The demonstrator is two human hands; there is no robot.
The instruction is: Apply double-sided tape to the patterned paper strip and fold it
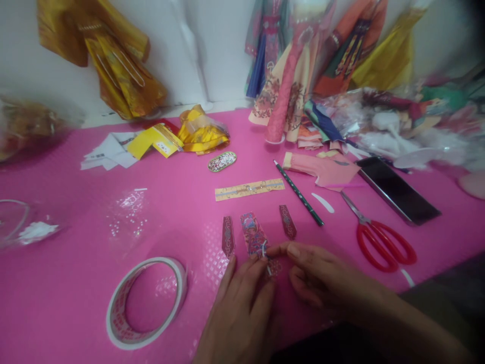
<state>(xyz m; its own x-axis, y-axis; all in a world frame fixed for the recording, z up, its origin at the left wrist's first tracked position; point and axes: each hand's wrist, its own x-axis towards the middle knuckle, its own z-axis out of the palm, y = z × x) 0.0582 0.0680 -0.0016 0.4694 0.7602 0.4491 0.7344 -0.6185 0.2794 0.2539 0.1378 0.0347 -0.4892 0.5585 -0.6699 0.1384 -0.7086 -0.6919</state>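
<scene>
My left hand (240, 308) lies with spread fingers on the pink table, its fingertips at the lower part of a patterned fabric strip (252, 230). From the right, my right hand (314, 270) reaches to the same strip, thumb and index finger pressed together near a small white strip (264, 248). Whether that white strip is between those fingertips is too small to tell. A dark red pointed piece (228, 235) lies by my left fingertips, and a similar piece (288, 221) lies above my right hand. Farther back is a beige band (250, 189).
A tape roll (113, 308) lies left of my hands. Red-handled scissors (386, 245), a phone (399, 189), a dark green pencil (299, 193) and pink fabric (322, 167) are at the right. Small doll dresses (121, 65) and plastic bags (397, 126) line the back.
</scene>
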